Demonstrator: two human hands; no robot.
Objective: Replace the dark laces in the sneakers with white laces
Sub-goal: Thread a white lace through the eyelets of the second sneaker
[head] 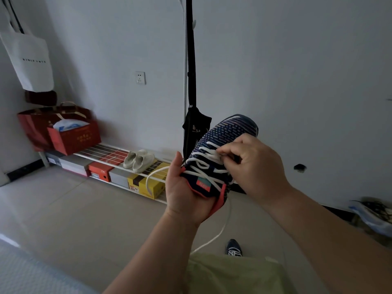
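Observation:
A dark blue knit sneaker with a pink collar is held up in mid-air, toe pointing up and away. My left hand grips its heel from below. A white lace crisscrosses its eyelets, and my right hand pinches one lace crossing near the middle. Loose white lace ends loop out to the left and hang down toward my lap. A second blue sneaker with white laces lies on the floor below. Dark laces lie in a container at the right edge.
A low white wire shoe rack along the wall holds shoeboxes, a beige pair of shoes and red gift bags. A black strap with a pouch hangs just behind the sneaker. A white tote hangs top left.

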